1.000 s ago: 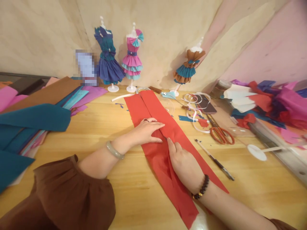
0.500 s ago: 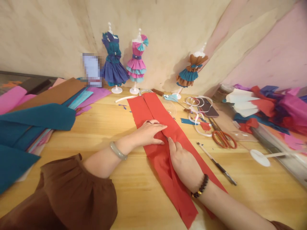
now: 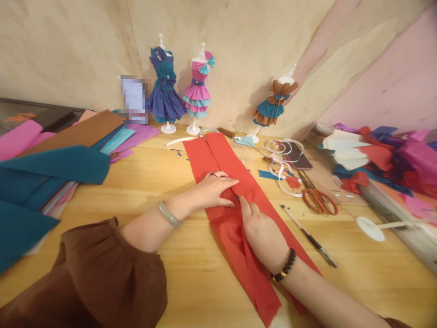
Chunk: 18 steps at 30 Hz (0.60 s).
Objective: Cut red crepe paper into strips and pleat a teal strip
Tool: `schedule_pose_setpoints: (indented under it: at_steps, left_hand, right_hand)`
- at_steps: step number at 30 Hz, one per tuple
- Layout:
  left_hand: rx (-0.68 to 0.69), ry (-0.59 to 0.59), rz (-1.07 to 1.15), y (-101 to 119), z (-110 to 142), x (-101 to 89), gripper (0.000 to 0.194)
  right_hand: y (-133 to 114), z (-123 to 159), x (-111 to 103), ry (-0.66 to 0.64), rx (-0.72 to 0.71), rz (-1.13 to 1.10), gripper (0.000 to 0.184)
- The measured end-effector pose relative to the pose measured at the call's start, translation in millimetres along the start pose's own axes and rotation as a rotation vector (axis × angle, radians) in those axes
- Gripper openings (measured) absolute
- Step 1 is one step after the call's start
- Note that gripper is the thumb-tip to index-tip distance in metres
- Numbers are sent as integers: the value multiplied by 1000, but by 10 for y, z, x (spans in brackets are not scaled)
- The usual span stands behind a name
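Note:
A long strip of red crepe paper (image 3: pixel 225 146) runs from the back of the table toward me, with a dark fold or slit line down its upper half. My left hand (image 3: pixel 216 190) lies on it beside that line, fingers stretched out and pressing down, the thumb apart. Close by, my right hand (image 3: pixel 259 230) is closed with its index finger forward. From under that finger pokes the tip of a thin dark blade (image 3: pixel 236 197), set in the line; its handle is hidden. Below the hands the paper parts into two loose, rumpled lengths.
Right of the paper lie a pen (image 3: pixel 309 234), orange-handled scissors (image 3: pixel 320 201), white ribbon (image 3: pixel 282 171) and a phone (image 3: pixel 300 157). Folded coloured paper (image 3: pixel 58 164) is stacked at left. Small dress forms in paper dresses (image 3: pixel 166 86) stand along the wall. Crumpled paper (image 3: pixel 378 150) heaps at far right.
The view has shifted slightly, so the background sits a little further right. Both hands hold nearly the same place on the red paper.

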<state>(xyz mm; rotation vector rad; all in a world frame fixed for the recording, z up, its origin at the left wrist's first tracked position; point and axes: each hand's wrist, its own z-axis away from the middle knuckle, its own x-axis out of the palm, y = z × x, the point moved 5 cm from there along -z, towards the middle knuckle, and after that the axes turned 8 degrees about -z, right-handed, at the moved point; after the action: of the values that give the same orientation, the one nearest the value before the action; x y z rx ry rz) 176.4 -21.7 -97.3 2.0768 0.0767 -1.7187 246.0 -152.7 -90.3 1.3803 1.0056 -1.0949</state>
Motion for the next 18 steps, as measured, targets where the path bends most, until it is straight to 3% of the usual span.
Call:
schedule_pose_setpoints:
  at_steps: [13, 18]
  left_hand:
    - [-27, -21, 22, 31, 4, -40, 70]
    - [-26, -20, 24, 36, 8, -46, 69]
  right_hand:
    - [-4, -71, 33, -45, 2, -8, 52]
    - [5, -77, 34, 8, 7, 4, 52]
